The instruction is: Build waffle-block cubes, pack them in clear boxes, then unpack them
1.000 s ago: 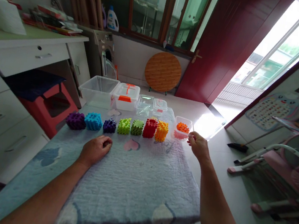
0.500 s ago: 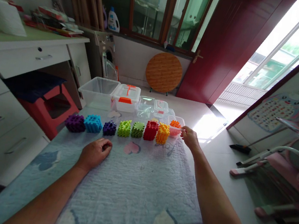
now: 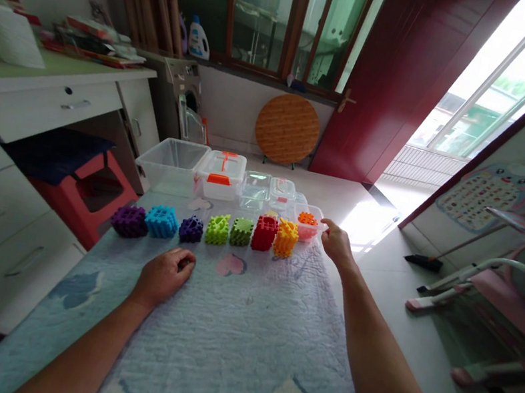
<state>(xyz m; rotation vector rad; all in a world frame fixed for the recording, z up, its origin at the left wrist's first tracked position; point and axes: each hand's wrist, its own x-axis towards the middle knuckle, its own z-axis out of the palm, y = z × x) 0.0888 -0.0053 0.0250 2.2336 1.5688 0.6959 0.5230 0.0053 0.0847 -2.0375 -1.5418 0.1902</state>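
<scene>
My left hand lies on the cloth with its fingers curled in, and nothing shows in it. Ahead of it stands a row of coloured interlocking plastic pieces: purple, blue, dark violet, lime, olive green, red and yellow stacks. At the row's right end, a clear box holds orange pieces. Beside this box is my right hand, index finger stretched to its right rim, the other fingers bent. Whether the fingertip touches is unclear.
Behind the row stand a large clear bin, a lidded box with orange latches and smaller clear boxes. A patterned quilted cloth covers the table. A red stool stands left, a pink chair right.
My right hand's index finger now points out at the box rim, where the fingers were bunched before. The hand has shifted slightly right. My left hand still rests on the cloth.
</scene>
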